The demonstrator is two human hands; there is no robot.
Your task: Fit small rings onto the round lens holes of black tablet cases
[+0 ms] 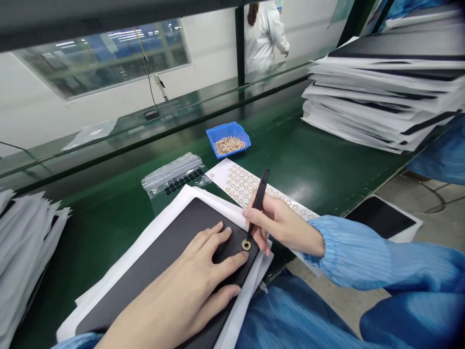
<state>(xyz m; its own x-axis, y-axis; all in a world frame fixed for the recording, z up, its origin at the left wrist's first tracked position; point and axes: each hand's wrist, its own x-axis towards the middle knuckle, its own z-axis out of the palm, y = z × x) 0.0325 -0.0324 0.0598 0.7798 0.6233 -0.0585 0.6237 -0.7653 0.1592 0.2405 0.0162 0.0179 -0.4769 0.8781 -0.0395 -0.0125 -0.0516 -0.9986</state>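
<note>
Green workbench (283,138) takes up most of the view; co-worker in white coat (263,39) behind it, by the wall. Large stack of dark panels interleaved with white sheets (378,106) at far right of bench, second, ragged-edged stack (29,252) at left edge. Work panel: flat, matte black (152,261), lying skewed on loose white paper (127,261) at near side of bench, right under both hands. Left hand (189,278) open, palm down on panel, fingers spread, index fingertip right beside the ring at the panel's corner; can't tell if it touches. Right hand (281,218) closed in a pen grip on a slim black tool, held over same corner. White sticker sheet (218,172) runs from near the bin back under right forearm, rows of small tan rings on it. Clear zip bag (160,182) just beyond panel, rows of black rings showing. Blue plastic bin (223,132) past sticker sheet, loose gold-toned rings (229,144) piled inside. Slim black tool (260,191) tilted, tip down at ring edge. Smallest: ring (243,245), tan with black outer edge, flat on panel near far right corner.
</note>
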